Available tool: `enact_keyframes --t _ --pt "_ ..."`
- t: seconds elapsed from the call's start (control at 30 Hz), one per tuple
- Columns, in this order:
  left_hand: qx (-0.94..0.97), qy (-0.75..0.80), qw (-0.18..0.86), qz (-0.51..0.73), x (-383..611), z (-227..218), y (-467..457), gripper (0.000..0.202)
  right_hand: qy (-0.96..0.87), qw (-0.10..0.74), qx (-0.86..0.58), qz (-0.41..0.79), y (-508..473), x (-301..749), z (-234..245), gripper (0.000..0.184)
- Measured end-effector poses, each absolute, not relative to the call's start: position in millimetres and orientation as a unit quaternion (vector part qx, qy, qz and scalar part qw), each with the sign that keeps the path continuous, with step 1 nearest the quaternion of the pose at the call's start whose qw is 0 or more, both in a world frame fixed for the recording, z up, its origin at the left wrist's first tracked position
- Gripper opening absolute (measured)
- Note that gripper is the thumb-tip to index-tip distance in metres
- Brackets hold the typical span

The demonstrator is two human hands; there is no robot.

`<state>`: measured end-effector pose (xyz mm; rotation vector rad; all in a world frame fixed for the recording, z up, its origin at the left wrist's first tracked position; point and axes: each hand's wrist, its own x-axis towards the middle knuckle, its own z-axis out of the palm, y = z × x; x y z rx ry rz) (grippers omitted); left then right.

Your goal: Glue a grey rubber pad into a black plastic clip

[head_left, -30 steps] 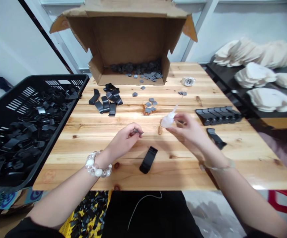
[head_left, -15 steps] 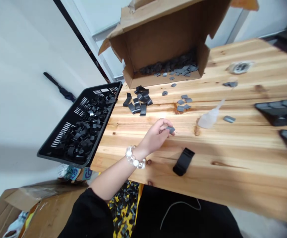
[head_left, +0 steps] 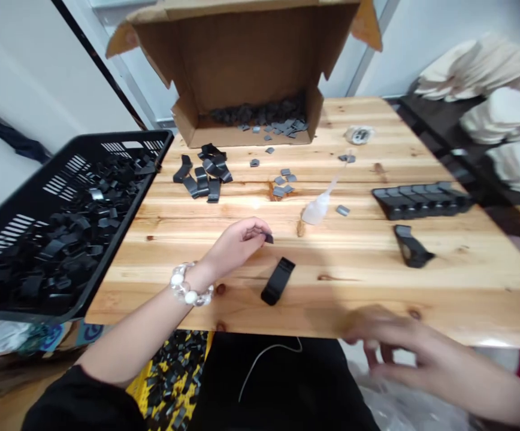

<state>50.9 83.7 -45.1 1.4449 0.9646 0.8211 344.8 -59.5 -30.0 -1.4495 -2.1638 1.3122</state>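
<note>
Between the thumb and fingers of my left hand is a small dark grey curved pad, just above the wooden table. To the right of that hand a black bent plastic piece lies on the wood. My right hand hovers at the front edge, blurred, its fingers loosely bent and apart, with nothing visible in them. A white squeeze bottle with a thin nozzle lies farther back, beside a loose grey pad. Several more grey pads are scattered behind it.
An open cardboard box of grey pads stands at the back. On the left is a black crate full of black pieces; several more lie nearby. A row of black parts and a single one sit right.
The view has swung to the right, bringing the whole row of black parts into sight. My right hand has come into view at the lower right. My left hand still pinches the pad.
</note>
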Motion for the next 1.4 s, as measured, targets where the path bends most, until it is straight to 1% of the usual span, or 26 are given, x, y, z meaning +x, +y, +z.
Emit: enact_keyframes --t 0.03,0.1,0.17,0.27,0.4,0.47,0.53,0.6,0.67,0.77,0.87,1.0,1.2,1.4 --pt "0.626 0.408 0.571 0.339 51.3 -44.1 81.9 0.009 -0.715 0.077 -0.491 0.492 -46.9 343.9 -26.0 0.016" --pt "0.651 0.407 0.563 0.307 52.7 -43.7 78.2 0.011 -0.682 0.077 -0.516 0.512 -22.3 334.8 -18.4 0.021" --pt "0.666 0.407 0.558 0.283 54.9 -44.6 74.8 0.014 -0.671 0.128 -0.542 0.489 -0.3 316.8 -13.2 0.025" --pt "0.650 0.404 0.574 0.292 58.9 -45.8 70.8 0.018 -0.683 0.212 -0.527 0.460 29.0 283.5 -12.4 0.023" --pt "0.641 0.400 0.575 0.315 61.6 -42.9 66.9 0.014 -0.717 0.239 -0.489 0.436 57.0 254.2 -19.5 0.008" --pt "0.660 0.402 0.537 0.338 60.9 -40.1 65.1 0.012 -0.747 0.285 -0.465 0.381 62.2 250.3 -24.2 0.005" --pt "0.693 0.413 0.473 0.354 59.0 -37.0 63.0 0.009 -0.776 0.368 -0.415 0.301 61.8 251.5 -29.2 0.006" --pt "0.743 0.407 0.391 0.360 56.4 -34.3 60.5 0.005 -0.793 0.440 -0.355 0.228 58.4 254.7 -33.9 0.006" --pt "0.800 0.375 0.291 0.368 53.5 -32.4 57.7 0.008 -0.804 0.469 -0.312 0.189 54.0 257.6 -37.3 0.012" --pt "0.850 0.318 0.156 0.391 49.4 -30.8 54.4 0.017 -0.804 0.481 -0.291 0.196 48.4 259.2 -38.9 0.023" --pt "0.859 0.306 0.103 0.398 47.2 -28.9 53.2 0.018 -0.784 0.491 -0.296 0.237 45.5 258.5 -37.1 0.030" --pt "0.855 0.313 0.105 0.399 47.5 -25.3 53.0 0.016 -0.771 0.494 -0.298 0.268 44.9 257.9 -34.0 0.032" --pt "0.860 0.331 0.117 0.371 47.1 -22.0 51.5 0.019 -0.798 0.453 -0.314 0.244 43.0 260.7 -31.9 0.033" --pt "0.860 0.341 0.119 0.361 47.1 -21.7 51.8 0.020 -0.807 0.436 -0.330 0.222 41.5 261.4 -30.0 0.034"
